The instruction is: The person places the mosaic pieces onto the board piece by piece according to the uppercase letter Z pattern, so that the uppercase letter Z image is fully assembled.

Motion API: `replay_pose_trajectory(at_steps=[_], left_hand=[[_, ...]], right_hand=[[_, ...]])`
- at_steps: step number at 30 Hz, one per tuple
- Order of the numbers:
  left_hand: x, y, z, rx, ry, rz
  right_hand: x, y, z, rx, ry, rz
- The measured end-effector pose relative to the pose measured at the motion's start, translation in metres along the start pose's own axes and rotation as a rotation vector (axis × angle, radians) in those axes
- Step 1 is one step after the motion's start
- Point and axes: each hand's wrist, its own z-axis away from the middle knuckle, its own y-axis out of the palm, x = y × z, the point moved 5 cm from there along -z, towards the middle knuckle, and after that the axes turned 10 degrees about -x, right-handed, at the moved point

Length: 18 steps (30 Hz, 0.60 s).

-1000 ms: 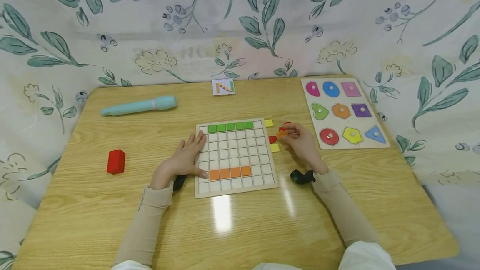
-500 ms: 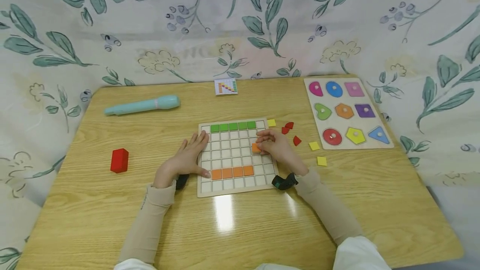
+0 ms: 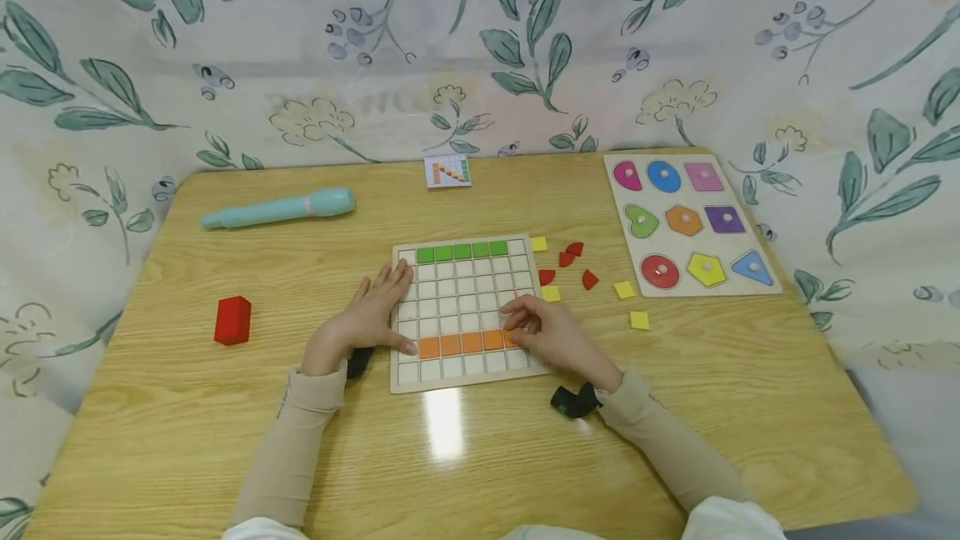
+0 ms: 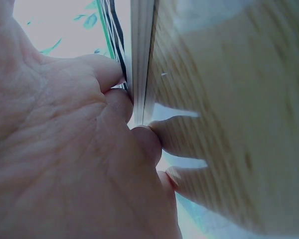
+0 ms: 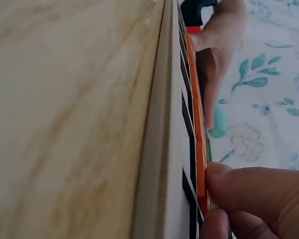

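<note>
A wooden grid board point(image 3: 467, 303) lies on the table with a row of several green square tiles point(image 3: 462, 252) near its far edge. Lower on it runs a row of orange square tiles point(image 3: 450, 345). My left hand point(image 3: 358, 325) rests on the board's left edge, fingers and thumb spread. At the right end of the orange row, my right hand point(image 3: 553, 335) pinches an orange tile point(image 3: 511, 338), partly hidden by the fingers. The right wrist view shows the thumb point(image 5: 246, 186) against the orange pieces from close up.
Red quarter-round pieces point(image 3: 590, 279) and yellow squares point(image 3: 624, 290) lie scattered right of the board. A shape puzzle point(image 3: 701, 240) stands further right. Behind are a pattern card point(image 3: 447, 172) and a turquoise pen-shaped object point(image 3: 281, 208). A red block point(image 3: 233, 321) sits at left.
My right hand has brought an orange tile from the loose pieces at right, over the board, down to the right end of the orange row. The left hand stays on the board's edge.
</note>
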Motion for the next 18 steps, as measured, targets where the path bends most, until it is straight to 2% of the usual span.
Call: replay_pose_trajectory(at_steps=[5, 9, 12, 15, 18], left_hand=[[0.000, 0.000, 0.000, -0.004, 0.003, 0.005], [0.000, -0.002, -0.001, 0.001, 0.004, -0.003], [0.000, -0.002, 0.000, 0.005, 0.000, -0.005], [0.000, -0.001, 0.000, -0.002, -0.005, 0.003], [-0.001, 0.001, 0.001, 0.003, 0.004, 0.008]], right_hand=[[0.002, 0.000, -0.005, 0.022, -0.042, 0.028], [0.007, -0.013, -0.026, -0.012, -0.038, 0.022], [0.010, -0.034, -0.053, -0.081, 0.048, -0.058], [0.008, -0.058, -0.081, -0.197, 0.144, -0.214], [-0.005, -0.077, -0.096, -0.321, 0.208, -0.309]])
